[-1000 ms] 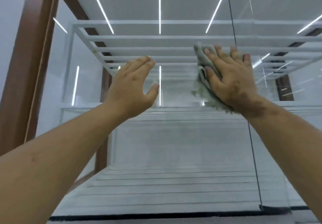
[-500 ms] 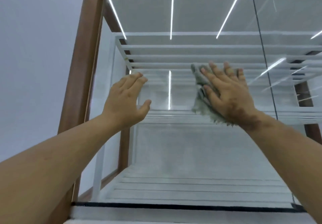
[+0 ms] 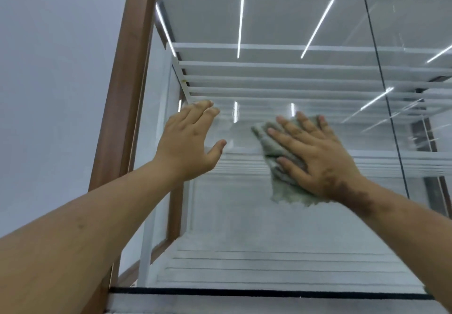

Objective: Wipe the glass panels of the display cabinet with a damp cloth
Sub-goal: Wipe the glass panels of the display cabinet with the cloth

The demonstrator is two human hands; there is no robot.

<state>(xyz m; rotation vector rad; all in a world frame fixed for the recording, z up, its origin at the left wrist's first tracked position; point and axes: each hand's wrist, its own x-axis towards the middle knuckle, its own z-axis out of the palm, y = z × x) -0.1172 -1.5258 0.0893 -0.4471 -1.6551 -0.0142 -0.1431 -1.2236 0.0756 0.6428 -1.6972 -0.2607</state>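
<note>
A tall glass panel (image 3: pixel 264 220) of the display cabinet fills the view, set in a brown wooden frame (image 3: pixel 127 74). My right hand (image 3: pixel 315 159) lies flat with spread fingers on a grey-green cloth (image 3: pixel 288 191), pressing it against the glass at mid height. The cloth's lower edge hangs out below my palm. My left hand (image 3: pixel 188 142) is raised to the left of it with straight fingers, at or near the glass; contact cannot be told. A hazy smeared patch covers the glass below the hands.
A vertical seam (image 3: pixel 384 93) separates this panel from a second glass panel (image 3: pixel 420 44) on the right. White shelves (image 3: pixel 269 65) show through the glass, with reflected ceiling light strips. A plain grey wall (image 3: pixel 56 69) lies left of the frame. A black strip (image 3: pixel 244 291) edges the panel's bottom.
My view has swung left and up, bringing the wooden frame's top and left post into sight. My right hand has slid the cloth leftward, away from the seam. The left hand stays raised beside it.
</note>
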